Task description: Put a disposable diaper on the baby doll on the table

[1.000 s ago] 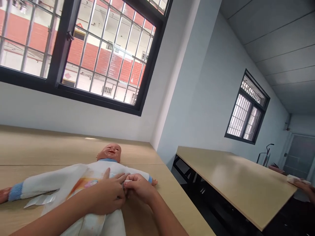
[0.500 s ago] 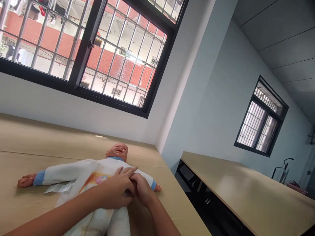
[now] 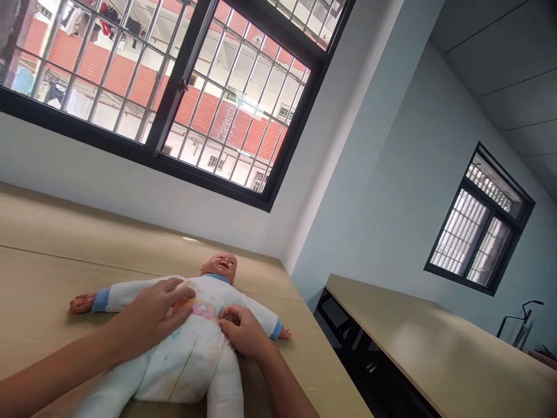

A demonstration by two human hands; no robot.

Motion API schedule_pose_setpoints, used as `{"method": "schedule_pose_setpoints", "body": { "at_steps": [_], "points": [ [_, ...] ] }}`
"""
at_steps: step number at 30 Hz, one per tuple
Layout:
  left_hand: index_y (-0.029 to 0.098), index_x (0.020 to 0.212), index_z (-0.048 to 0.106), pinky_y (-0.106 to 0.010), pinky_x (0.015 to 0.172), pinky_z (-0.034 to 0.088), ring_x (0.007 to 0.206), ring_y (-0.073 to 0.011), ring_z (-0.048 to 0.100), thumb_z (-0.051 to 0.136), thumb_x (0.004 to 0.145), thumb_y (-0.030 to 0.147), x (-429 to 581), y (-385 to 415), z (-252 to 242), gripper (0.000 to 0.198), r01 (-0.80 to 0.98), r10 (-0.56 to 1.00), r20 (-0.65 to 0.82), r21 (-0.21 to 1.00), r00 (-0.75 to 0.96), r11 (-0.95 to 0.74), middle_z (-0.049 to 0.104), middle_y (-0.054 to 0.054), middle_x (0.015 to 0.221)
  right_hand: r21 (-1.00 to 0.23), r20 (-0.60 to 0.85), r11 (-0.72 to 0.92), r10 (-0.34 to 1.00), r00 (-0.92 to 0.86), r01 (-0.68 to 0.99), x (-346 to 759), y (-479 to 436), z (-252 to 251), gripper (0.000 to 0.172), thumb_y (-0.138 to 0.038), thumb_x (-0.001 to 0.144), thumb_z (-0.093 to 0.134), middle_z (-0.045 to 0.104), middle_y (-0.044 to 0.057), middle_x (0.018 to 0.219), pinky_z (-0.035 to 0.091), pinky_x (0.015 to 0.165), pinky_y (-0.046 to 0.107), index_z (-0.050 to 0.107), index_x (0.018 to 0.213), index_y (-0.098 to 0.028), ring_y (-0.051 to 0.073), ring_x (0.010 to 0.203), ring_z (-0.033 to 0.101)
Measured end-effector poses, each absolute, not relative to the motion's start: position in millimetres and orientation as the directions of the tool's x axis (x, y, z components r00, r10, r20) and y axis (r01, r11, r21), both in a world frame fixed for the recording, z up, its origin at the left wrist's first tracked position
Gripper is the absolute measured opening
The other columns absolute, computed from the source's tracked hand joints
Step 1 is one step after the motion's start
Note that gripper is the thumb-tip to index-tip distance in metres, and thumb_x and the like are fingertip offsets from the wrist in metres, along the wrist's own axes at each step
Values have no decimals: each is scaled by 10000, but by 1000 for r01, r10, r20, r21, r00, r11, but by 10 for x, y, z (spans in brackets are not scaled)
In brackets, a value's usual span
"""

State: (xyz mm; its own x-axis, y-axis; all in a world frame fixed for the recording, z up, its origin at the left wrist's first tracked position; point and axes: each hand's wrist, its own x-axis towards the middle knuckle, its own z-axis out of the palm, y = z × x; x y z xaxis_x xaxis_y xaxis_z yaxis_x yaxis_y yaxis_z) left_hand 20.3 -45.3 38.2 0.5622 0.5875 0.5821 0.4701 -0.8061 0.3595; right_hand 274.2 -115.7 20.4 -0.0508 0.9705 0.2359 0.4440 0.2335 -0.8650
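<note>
A baby doll (image 3: 221,268) lies face up on the wooden table, in a white suit with blue collar and cuffs. Around its hips and belly, over the suit, is a white diaper (image 3: 185,363) with a colourful printed front band. My left hand (image 3: 152,316) rests on the diaper's waist at the left, fingers stretched out and thumb apart. At the opposite side of the waist, my right hand (image 3: 246,332) has its fingers curled and pinched at the diaper's edge. The diaper's left side is hidden beneath my left hand.
The light wooden table (image 3: 39,261) reaches back to the wall below a barred window (image 3: 235,110). Past a gap on the right stands a second table (image 3: 435,337) with a dark underframe. A smaller window (image 3: 478,226) is in the far wall.
My left hand has moved left, away from my right hand, onto the left of the diaper's waist. The loose white flap at the left no longer shows. The view has shifted slightly.
</note>
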Motion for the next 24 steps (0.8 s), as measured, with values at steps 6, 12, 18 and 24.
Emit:
{"method": "schedule_pose_setpoints", "body": {
  "at_steps": [6, 12, 18, 24],
  "points": [
    [247, 1319, 654, -339, 864, 505, 907, -224, 630, 424, 1006, 540, 166, -502, 232, 487, 424, 694, 499, 556, 518, -715, 649, -56, 1037, -907, 351, 283, 917, 189, 312, 2790, -1186, 194, 253, -418, 787, 615, 534, -17, 625, 319, 535, 257, 618, 785, -166, 113, 526, 418],
    [222, 1305, 668, -354, 879, 494, 952, -242, 633, 447, 987, 484, 179, -535, 227, 467, 414, 718, 481, 595, 503, -689, 643, -71, 1050, -718, 357, 256, 934, 26, 647, 2525, -1221, 351, 189, -322, 862, 550, 501, -16, 671, 336, 634, 267, 567, 735, -183, 137, 665, 436],
    [227, 1246, 692, -317, 884, 493, 961, -243, 642, 452, 987, 449, 177, -583, 247, 417, 421, 719, 500, 587, 483, -691, 679, -56, 1024, -363, 89, 112, 992, -85, 925, 2313, -929, 636, 293, -169, 796, 570, 487, 20, 592, 312, 661, 319, 460, 527, -202, 161, 643, 396],
    [174, 1470, 492, -363, 1035, 481, 1208, -312, 620, 563, 916, 446, 107, -395, 178, 621, 262, 749, 499, 726, 435, -636, 673, -107, 1307, -305, -88, 64, 992, -95, 950, 2224, -899, 1047, 318, -104, 715, 604, 454, 8, 450, 317, 575, 302, 500, 428, -193, 145, 531, 405]
  ]
}}
